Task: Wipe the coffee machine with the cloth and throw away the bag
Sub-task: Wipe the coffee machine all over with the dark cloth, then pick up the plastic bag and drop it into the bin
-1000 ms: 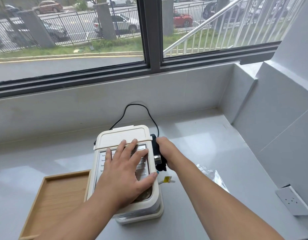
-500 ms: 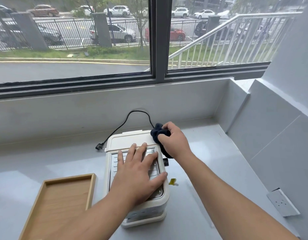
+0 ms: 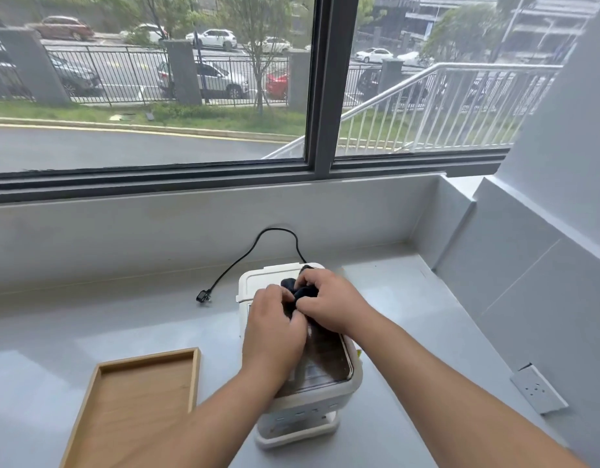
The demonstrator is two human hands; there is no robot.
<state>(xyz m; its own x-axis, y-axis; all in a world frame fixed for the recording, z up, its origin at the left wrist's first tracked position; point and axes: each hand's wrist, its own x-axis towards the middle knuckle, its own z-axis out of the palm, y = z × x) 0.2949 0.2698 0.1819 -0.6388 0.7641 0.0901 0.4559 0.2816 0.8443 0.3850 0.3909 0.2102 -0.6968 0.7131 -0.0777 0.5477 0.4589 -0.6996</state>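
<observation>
The white coffee machine (image 3: 329, 383) stands on the grey counter, its top facing me. A dark blue cloth (image 3: 300, 293) lies bunched on the machine's rear top. My right hand (image 3: 329, 304) grips the cloth from the right, and my left hand (image 3: 275, 329) pinches it from the left, fingers curled into the fabric. Both forearms cover much of the machine's lid. The bag is hidden behind my right arm; only a small yellow bit (image 3: 358, 355) shows beside the machine.
A shallow wooden tray (image 3: 99, 400) lies left of the machine. The machine's black cord with its plug (image 3: 204, 295) runs loose to the back left. A white wall socket (image 3: 536, 390) sits low on the right wall. A window ledge rises behind the counter.
My right hand brought the cloth from the machine's right side up onto its top. My left hand left its flat hold on the lid and took hold of the cloth. My view rose.
</observation>
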